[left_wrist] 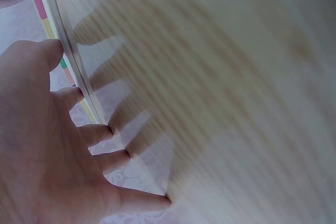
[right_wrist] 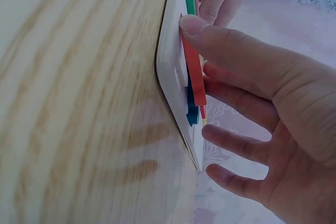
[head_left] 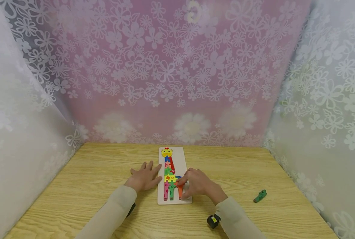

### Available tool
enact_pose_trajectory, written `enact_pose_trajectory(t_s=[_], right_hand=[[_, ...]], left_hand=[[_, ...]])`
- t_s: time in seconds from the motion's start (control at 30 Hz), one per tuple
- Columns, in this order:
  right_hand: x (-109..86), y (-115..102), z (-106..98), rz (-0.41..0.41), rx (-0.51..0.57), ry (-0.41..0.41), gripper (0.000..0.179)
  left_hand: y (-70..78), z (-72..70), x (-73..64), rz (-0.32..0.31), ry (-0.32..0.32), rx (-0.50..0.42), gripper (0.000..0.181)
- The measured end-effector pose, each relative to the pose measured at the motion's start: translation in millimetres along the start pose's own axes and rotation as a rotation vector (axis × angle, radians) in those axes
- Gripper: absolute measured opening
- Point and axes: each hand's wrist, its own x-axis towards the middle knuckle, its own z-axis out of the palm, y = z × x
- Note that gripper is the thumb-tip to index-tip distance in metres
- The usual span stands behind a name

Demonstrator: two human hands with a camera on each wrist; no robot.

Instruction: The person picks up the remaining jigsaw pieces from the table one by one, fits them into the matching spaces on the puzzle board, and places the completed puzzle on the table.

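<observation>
A pale puzzle board [head_left: 178, 162] carries a giraffe of coloured pieces, its yellow head [head_left: 167, 152] at the far end. My left hand [head_left: 143, 177] lies spread on the table beside the board, thumb and a finger touching its left edge. At the lower right of the giraffe, my right hand [head_left: 197, 184] holds the orange leg piece [right_wrist: 193, 69] between thumb and fingers. That piece sits raised and slightly tilted in the right wrist view. A dark blue piece [right_wrist: 192, 113] shows beneath it. Pink and green legs [head_left: 172, 192] lie to its left.
A loose green puzzle piece [head_left: 260, 196] lies on the wooden table [head_left: 231, 169] to the right of the right hand. Floral curtains [head_left: 177, 76] close off the back and both sides.
</observation>
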Motion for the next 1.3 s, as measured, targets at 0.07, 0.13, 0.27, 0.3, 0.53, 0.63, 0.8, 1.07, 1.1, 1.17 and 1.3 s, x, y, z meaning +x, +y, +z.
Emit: enact_pose_trajectory(t_s=[0.07, 0.13, 0.27, 0.3, 0.53, 0.63, 0.8, 1.07, 1.1, 1.17, 1.3], right_hand=[[-0.5, -1, 0, 0.008, 0.003, 0.0, 0.042], [-0.9, -1, 0, 0.015, 0.005, 0.001, 0.043], [-1.1, 0, 1, 0.037, 0.002, 0.003, 0.044], [-0.9, 0, 1, 0.042, 0.002, 0.005, 0.044], [0.8, 1, 2, 0.053, 0.0, 0.002, 0.041], [0.3, 1, 0, 0.037, 0.008, -0.007, 0.039], [-5.2, 2, -8, -0.011, 0.011, 0.013, 0.041], [-29.9, 15, -22, 0.029, -0.018, 0.082, 0.055], [-33.3, 17, -24, 0.033, -0.028, 0.09, 0.057], [-40.3, 22, -27, 0.036, -0.05, 0.105, 0.058], [-52.6, 32, -31, 0.033, -0.09, 0.128, 0.06]], left_hand=[[-0.4, 0.6, 0.4, 0.001, 0.002, 0.001, 0.066], [-0.6, 1.1, 0.9, 0.001, 0.004, 0.0, 0.066], [-0.7, 1.5, 1.6, 0.0, 0.004, -0.003, 0.066], [-0.7, 1.5, 1.7, 0.0, 0.004, -0.005, 0.066], [-0.6, 0.3, 1.3, -0.003, -0.005, -0.013, 0.065], [-0.6, 0.4, 1.2, -0.003, -0.01, -0.018, 0.066], [-0.9, 0.5, 1.4, -0.003, -0.01, -0.018, 0.066], [-0.7, 0.1, 1.0, 0.0, -0.007, -0.021, 0.065], [-0.7, 0.1, 1.0, 0.0, -0.006, -0.022, 0.065], [-0.6, -0.1, 0.7, 0.0, -0.006, -0.019, 0.065], [-0.6, -0.2, 0.5, 0.0, -0.008, -0.018, 0.066]])
